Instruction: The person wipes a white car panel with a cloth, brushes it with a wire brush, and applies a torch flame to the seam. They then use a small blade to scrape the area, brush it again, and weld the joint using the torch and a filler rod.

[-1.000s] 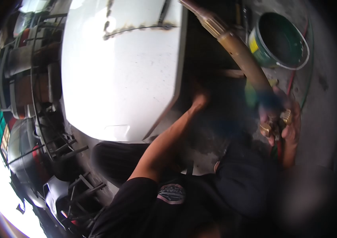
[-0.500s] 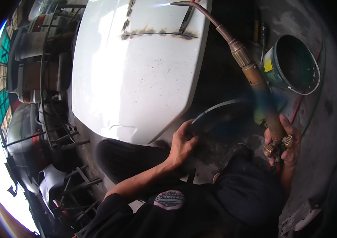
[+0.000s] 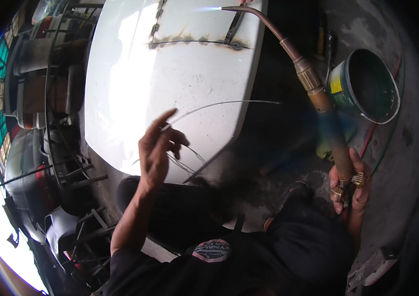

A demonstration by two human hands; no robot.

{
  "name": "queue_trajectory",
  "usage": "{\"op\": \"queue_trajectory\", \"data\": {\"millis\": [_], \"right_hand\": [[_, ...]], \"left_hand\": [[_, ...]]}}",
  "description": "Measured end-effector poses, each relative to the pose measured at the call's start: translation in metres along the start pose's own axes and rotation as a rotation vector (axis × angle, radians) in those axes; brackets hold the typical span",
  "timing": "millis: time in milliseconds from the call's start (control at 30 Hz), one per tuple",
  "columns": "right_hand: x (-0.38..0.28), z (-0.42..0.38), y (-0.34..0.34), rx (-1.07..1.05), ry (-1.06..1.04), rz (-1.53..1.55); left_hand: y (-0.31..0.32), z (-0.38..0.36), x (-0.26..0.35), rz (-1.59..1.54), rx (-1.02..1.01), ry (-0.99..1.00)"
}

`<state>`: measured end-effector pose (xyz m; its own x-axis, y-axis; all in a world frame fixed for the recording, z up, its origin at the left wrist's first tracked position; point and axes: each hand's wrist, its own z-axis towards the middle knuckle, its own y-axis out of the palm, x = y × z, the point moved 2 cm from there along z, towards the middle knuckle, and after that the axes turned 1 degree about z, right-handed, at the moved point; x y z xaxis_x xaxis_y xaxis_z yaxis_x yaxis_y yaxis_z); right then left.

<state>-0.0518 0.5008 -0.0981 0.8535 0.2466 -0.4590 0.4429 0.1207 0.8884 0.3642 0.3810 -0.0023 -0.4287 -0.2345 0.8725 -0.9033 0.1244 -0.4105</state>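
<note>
My right hand (image 3: 359,190) is wrapped round the lower end of a brass gas welding torch (image 3: 322,102), beside its knurled valve knobs. The torch's bent neck reaches up over a white car panel (image 3: 170,98), and a small blue-white flame (image 3: 214,8) burns at its tip. Over the panel's lower edge, my left hand (image 3: 155,153) holds a thin curved welding wire (image 3: 219,102), index finger stretched out. More wire ends stick out below its fingers. On the panel, a scorched, tack-welded seam (image 3: 194,41) borders a patch. A dark strip (image 3: 234,27) lies across its right part.
Fingertips (image 3: 242,1) of what looks like another person show at the top edge. A green bucket (image 3: 345,89) lies tilted at the right, near red and green hoses (image 3: 369,138). Racks with car bumpers (image 3: 46,93) stand along the left.
My left hand has moved left and up over the panel, its fingers opening out around the wire. The torch and its flame have shifted slightly right and down in view.
</note>
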Motion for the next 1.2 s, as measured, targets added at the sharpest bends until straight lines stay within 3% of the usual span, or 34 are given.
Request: {"op": "queue_trajectory", "data": {"millis": [100, 233, 300, 433, 600, 633, 700, 733, 767, 900, 967, 1000, 1033, 1100, 1167, 1200], "right_hand": [[0.002, 0.000, -0.001, 0.001, 0.010, 0.003], [0.015, 0.000, -0.003, 0.034, 0.055, 0.039], [0.030, 0.005, -0.013, 0.050, 0.081, 0.018], [0.036, 0.011, -0.018, 0.074, 0.101, 0.016], [0.035, 0.019, -0.018, 0.068, 0.095, -0.025], [0.035, 0.020, -0.018, 0.063, 0.094, -0.030], [0.036, 0.022, -0.020, 0.062, 0.095, -0.031], [0.037, 0.022, -0.020, 0.070, 0.097, -0.017], [0.037, 0.022, -0.020, 0.077, 0.099, -0.004], [0.040, 0.022, -0.021, 0.083, 0.079, 0.007], [0.040, 0.023, -0.020, 0.105, 0.081, -0.001], [0.040, 0.024, -0.019, 0.104, 0.084, 0.000], [0.038, 0.025, -0.016, 0.102, 0.089, -0.023], [0.039, 0.025, -0.017, 0.110, 0.087, -0.044], [0.041, 0.023, -0.020, 0.089, 0.062, -0.012], [0.042, 0.023, -0.021, 0.070, 0.061, -0.005]], "left_hand": [[-0.022, 0.023, 0.009, 0.085, 0.129, 0.070], [-0.041, 0.050, -0.003, -0.187, 0.182, -0.030], [-0.042, 0.065, -0.009, -0.492, 0.165, -0.083], [-0.061, 0.082, -0.018, -0.526, 0.040, -0.066], [-0.062, 0.095, 0.002, 0.066, 0.325, 0.280], [-0.055, 0.096, 0.010, 0.067, 0.325, 0.278], [-0.043, 0.096, 0.023, 0.487, 0.508, 0.419], [-0.038, 0.097, 0.019, 0.526, 0.536, 0.452], [-0.033, 0.095, 0.013, 0.762, 0.543, 0.632], [-0.033, 0.071, -0.005, 1.090, 0.353, 0.802], [-0.031, 0.059, -0.029, 0.941, 0.150, 0.622], [-0.027, 0.058, -0.034, 1.009, 0.093, 0.500], [-0.029, 0.058, -0.030, 1.005, 0.093, 0.505], [-0.042, 0.065, -0.029, 0.415, 0.377, 0.415], [-0.044, 0.062, 0.005, 0.423, 0.508, 0.364], [-0.042, 0.060, 0.009, 0.409, 0.473, 0.342]]}}
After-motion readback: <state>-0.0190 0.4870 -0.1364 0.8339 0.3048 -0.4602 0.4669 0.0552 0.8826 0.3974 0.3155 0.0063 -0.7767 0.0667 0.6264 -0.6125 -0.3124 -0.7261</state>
